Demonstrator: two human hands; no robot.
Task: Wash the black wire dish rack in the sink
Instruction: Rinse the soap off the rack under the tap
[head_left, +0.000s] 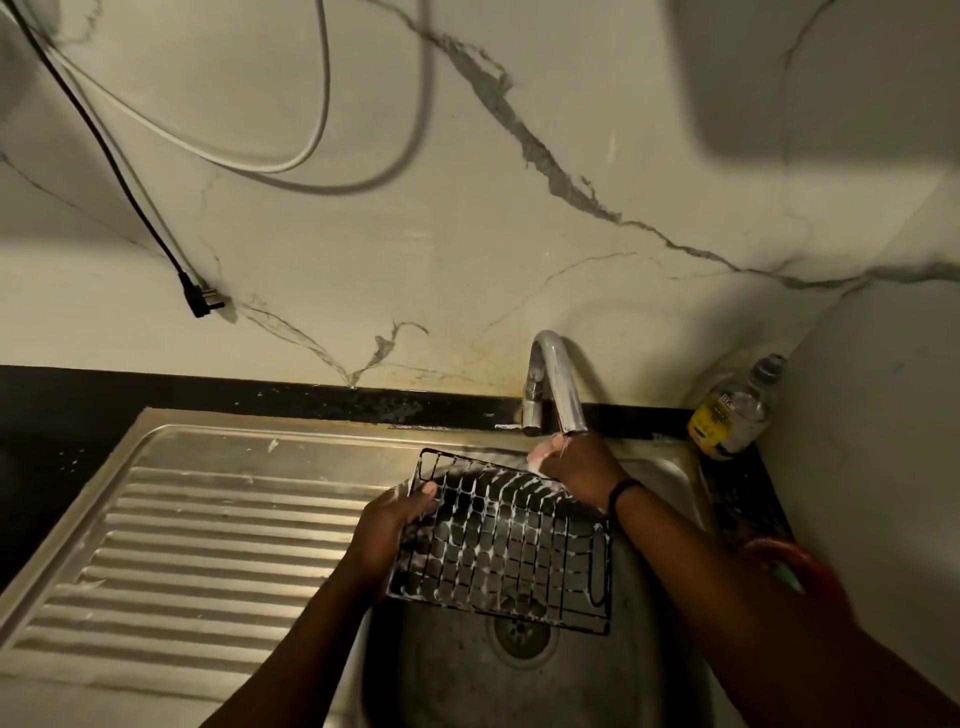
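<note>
Black wire rack (501, 540) — suds-flecked — over a dull, scuffed steel sink (218, 519).

A: Item one, support surface?
B: Black countertop (47, 415), with a steel sink unit (156, 670) set into it. Landmark: the tap (553, 387).

A: Parts of the unit?
B: Ribbed drainboard (208, 545) left of the tap; round basin (452, 670) just in front of it, drain (519, 631) at its bottom.

A: Standing directly on the counter?
B: One clear bottle (735, 410), yellow label, right of the tap, in the wall corner. Red object (800, 564), right of the basin, unidentifiable.
</note>
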